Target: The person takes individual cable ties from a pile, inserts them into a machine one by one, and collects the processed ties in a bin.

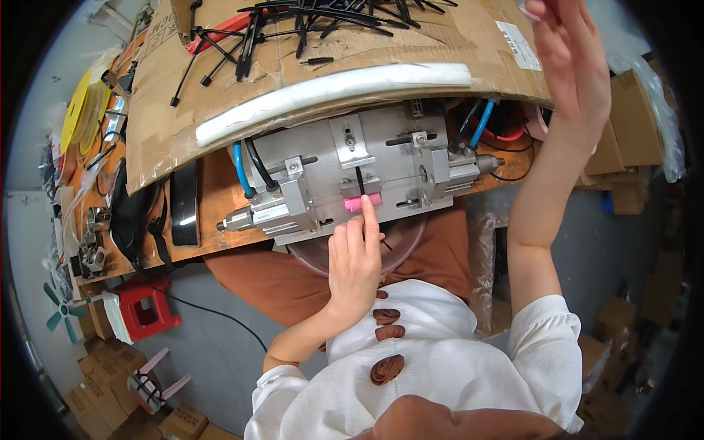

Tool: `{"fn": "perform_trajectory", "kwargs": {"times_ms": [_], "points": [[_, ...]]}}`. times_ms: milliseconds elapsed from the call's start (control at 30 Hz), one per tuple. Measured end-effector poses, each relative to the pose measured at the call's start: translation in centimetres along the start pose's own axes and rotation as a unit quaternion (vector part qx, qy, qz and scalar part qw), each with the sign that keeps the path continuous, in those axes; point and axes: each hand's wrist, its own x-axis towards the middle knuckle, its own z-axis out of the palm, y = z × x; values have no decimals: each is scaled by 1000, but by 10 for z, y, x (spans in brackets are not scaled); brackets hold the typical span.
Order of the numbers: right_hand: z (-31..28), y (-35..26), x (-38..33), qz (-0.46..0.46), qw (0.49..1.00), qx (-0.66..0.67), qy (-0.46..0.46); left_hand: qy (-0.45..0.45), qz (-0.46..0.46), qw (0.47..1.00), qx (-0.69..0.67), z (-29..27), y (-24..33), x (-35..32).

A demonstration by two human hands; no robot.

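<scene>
My left hand reaches up to a grey metal fixture bolted at the bench edge, its index fingertip touching a small pink piece seated in the fixture's middle. A thin black strip stands in the slot just above the pink piece. My right hand is raised over the right end of a cardboard sheet, fingers loosely spread, holding nothing visible. Black cable ties lie piled on top of the cardboard. Blue air hoses run into the fixture on both sides.
A white foam strip lies along the cardboard's front edge. Yellow reels and small tools crowd the bench's left end. A red plastic stool and cardboard boxes stand on the floor at left; more boxes at right.
</scene>
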Motion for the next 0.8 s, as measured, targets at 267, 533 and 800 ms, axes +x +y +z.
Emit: {"fn": "perform_trajectory", "kwargs": {"times_ms": [267, 533, 800], "points": [[61, 15, -176, -71, 835, -516, -176, -22, 4, 998, -57, -31, -16, 13], [74, 77, -246, 29, 824, -509, -247, 134, 14, 990, 29, -80, -194, 165], [77, 66, -229, 86, 794, -537, -271, -88, -6, 970, -225, -112, -189, 192]]}}
